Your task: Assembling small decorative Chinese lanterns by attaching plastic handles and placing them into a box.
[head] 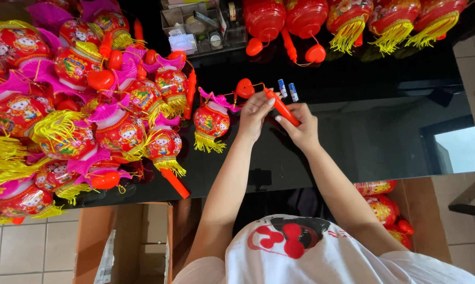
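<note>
1. While both hands meet at frame centre, left hand (254, 111) and right hand (302, 128) each pinch the red stick (281, 108).
2. Two batteries (288, 90) lie just above; lantern (211, 122) to the left.
3. Step, judged: loading the stick; next needs a battery picked up.

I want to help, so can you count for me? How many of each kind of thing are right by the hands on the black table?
red stick: 1
small batteries: 2
red heart: 1
lantern with yellow fringe: 1
Total: 5
</note>
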